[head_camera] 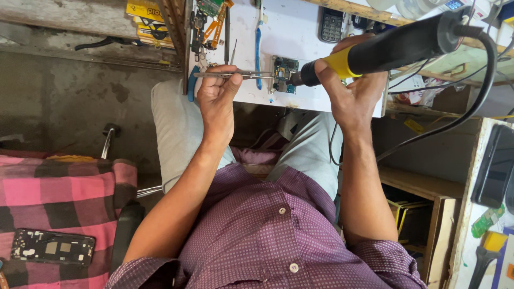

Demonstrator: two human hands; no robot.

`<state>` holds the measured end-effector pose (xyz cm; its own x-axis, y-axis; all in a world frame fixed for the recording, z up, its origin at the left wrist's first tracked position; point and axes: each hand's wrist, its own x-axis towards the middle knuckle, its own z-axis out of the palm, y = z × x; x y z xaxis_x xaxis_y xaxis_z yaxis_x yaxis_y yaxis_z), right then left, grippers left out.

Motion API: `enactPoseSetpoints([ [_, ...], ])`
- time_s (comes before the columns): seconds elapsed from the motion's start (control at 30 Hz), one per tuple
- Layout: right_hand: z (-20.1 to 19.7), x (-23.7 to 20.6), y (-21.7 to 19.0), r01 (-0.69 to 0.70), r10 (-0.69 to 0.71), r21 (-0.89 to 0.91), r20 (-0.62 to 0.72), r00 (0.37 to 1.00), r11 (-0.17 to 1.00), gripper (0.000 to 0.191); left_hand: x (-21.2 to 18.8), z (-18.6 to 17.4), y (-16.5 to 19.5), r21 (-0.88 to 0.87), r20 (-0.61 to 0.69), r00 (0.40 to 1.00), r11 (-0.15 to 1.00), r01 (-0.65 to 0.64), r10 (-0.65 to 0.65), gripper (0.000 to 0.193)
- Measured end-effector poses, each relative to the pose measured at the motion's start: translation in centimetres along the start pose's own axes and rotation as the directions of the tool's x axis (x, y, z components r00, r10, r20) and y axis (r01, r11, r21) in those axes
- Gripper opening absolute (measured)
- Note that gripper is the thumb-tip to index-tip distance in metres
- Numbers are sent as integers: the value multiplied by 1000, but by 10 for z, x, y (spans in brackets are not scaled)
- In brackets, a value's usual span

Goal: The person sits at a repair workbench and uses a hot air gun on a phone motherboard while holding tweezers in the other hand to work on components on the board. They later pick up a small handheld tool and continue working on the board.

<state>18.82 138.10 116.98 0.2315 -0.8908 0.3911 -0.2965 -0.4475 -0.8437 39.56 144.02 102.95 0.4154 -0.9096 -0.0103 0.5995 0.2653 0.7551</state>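
Closest in, I see my purple dotted shirt (pixel 267 235) and, on the checked cloth (pixel 59 198) beside me, one bare phone frame (pixel 52 247). Moving out, my left hand (pixel 217 96) is curled tight, thumb and fingers pinching one pair of tweezers (pixel 235 75) that lies level, tips reaching the small circuit board (pixel 285 74) at the near edge of the white worktop (pixel 300 32). My right hand (pixel 350 88) is wrapped firmly round one black-and-yellow hot-air tool (pixel 396 48), nozzle right at the board's edge. I judge a steady nozzle and a light tweezer grip serve best here, wrists braced. Farther out: one keypad phone (pixel 332 24), one blue toothbrush (pixel 259 43), orange flex strips (pixel 217 24) too tangled to count. One dark phone (pixel 495 166) rests on the right shelf.
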Motion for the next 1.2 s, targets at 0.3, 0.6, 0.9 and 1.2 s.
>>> enactPoseSetpoints([
  [0.3, -2, -3, -2, 20, -20, -7, -7, 1000, 1000, 27, 1, 1, -1, -2, -8, 1000, 1000, 2, -2, 23],
  [0.6, -2, -9, 1, -14, 12, -61, -33, 999, 998, 29, 2, -2, 2, 8, -7, 1000, 1000, 17, -17, 22],
  [0.9, -4, -13, 0, 10, -12, -71, -27, 1000, 997, 24, -1, 1, -1, -3, -14, 1000, 1000, 8, -8, 23],
  [1.2, -4, -12, 0, 17, -18, -46, -18, 1000, 999, 27, -2, 1, -3, 3, -11, 1000, 1000, 7, -7, 22],
])
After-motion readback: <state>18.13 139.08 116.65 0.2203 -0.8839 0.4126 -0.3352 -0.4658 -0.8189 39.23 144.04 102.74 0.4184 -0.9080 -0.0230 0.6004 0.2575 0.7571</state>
